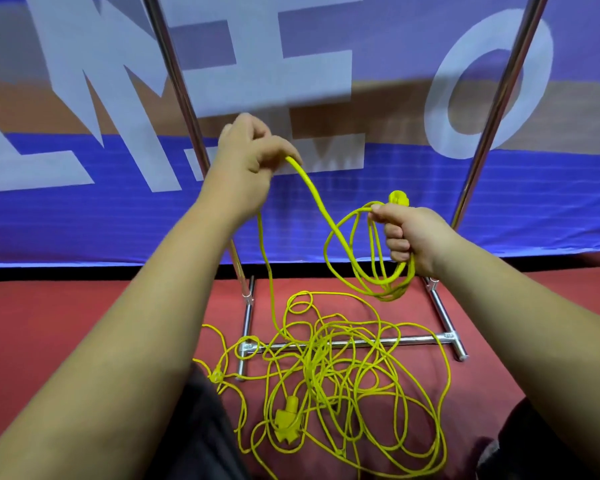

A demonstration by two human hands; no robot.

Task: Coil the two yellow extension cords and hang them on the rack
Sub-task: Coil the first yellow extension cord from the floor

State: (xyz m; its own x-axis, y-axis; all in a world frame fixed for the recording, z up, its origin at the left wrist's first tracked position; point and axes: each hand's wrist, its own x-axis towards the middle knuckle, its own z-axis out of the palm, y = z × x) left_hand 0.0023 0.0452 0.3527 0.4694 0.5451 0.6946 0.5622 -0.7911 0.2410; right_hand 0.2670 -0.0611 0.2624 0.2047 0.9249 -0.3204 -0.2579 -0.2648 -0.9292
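Fingers (pixel 397 242) of left hand (pixel 246 157) and right hand (pixel 416 237) grip cord (pixel 312 188) (rack (pixel 499 98) top cropped).

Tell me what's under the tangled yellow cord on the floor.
Under the tangled cord runs the rack's chrome crossbar, resting on red floor. Loops cross the bar's middle and left joint, so parts of it are covered; anything else beneath the dense centre cannot be seen.

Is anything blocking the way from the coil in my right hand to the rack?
Nothing visible stands between the coil and the rack uprights; its top is out of view. The coil's tail runs into the tangle lying over the base bar.
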